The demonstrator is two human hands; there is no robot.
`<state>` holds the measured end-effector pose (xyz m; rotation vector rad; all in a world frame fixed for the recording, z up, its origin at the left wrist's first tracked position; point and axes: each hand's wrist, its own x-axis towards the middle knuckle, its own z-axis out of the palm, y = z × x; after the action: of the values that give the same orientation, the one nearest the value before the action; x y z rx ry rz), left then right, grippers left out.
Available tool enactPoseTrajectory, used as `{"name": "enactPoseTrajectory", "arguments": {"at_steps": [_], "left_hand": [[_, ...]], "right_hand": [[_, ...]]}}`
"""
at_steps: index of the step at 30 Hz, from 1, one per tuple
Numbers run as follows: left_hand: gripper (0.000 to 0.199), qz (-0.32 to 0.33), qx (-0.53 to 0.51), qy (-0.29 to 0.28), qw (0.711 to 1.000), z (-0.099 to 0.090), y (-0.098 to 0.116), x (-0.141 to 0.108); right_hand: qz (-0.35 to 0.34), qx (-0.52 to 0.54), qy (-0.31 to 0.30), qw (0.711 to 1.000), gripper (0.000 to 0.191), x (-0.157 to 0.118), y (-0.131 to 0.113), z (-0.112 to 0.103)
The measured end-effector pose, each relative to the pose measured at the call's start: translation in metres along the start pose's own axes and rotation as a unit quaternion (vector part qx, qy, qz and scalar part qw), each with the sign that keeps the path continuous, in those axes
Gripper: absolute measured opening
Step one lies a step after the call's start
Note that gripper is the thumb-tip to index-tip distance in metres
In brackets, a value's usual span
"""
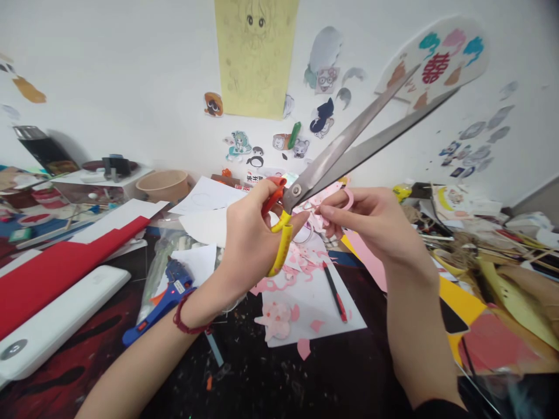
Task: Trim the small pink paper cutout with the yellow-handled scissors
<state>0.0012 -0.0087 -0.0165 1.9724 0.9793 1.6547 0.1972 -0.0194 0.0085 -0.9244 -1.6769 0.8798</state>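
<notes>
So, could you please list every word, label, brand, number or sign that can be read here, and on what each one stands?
"囍", in red, on the white cutout.
Black characters behind the left hand: too small to read with certainty.
Label on the glue gun: too small to read.
Round emblem on the white device: nothing legible.
Scissors: no text that I can read.
</notes>
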Motion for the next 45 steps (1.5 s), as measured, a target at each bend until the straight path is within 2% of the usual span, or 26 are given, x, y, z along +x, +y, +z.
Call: {"name": "enactPoseTrajectory", "arguments": {"at_steps": [5,12,18,24,26,29,33,39,45], "left_hand": [[0.028,0.002,-0.014,-0.012,1.000,-0.003,0.001,0.001],[0.023,0.042,-0.043,0.032,0.998,0.000,0.005,-0.001],[0.021,0.038,-0.089,0.034,0.995,0.004,0.001,-0.001],[0.024,0.050,-0.053,0.057,0.996,0.003,-0.002,0.002],[0.023,0.054,-0.029,0.057,0.996,0.002,-0.004,0.002],[0.020,0.055,-0.035,0.039,0.997,0.002,-0.009,0.002],[0.015,0.048,-0.040,0.003,0.998,0.006,-0.012,0.001],[0.017,0.038,-0.036,0.001,0.999,0.008,-0.014,-0.001],[0.022,-0.002,-0.098,0.005,0.995,0.005,-0.010,0.002]], "right_hand": [[-0.015,-0.001,0.019,1.000,0.014,-0.001,-0.002,-0.001],[-0.006,0.008,0.001,1.000,0.012,0.001,-0.001,0.004],[0.007,0.004,-0.007,1.000,0.011,0.002,0.002,0.005],[-0.003,-0.054,-0.028,0.998,0.014,0.004,0.004,0.006],[-0.027,-0.062,-0.006,0.998,0.016,0.005,0.003,0.006],[-0.069,-0.019,0.038,0.997,0.020,0.007,0.004,0.008],[-0.069,-0.011,0.064,0.996,0.012,0.008,0.007,0.012],[-0.105,-0.008,0.102,0.989,0.004,0.008,0.010,0.019],[-0.136,0.023,0.148,0.979,0.005,0.008,0.008,0.023]]}}
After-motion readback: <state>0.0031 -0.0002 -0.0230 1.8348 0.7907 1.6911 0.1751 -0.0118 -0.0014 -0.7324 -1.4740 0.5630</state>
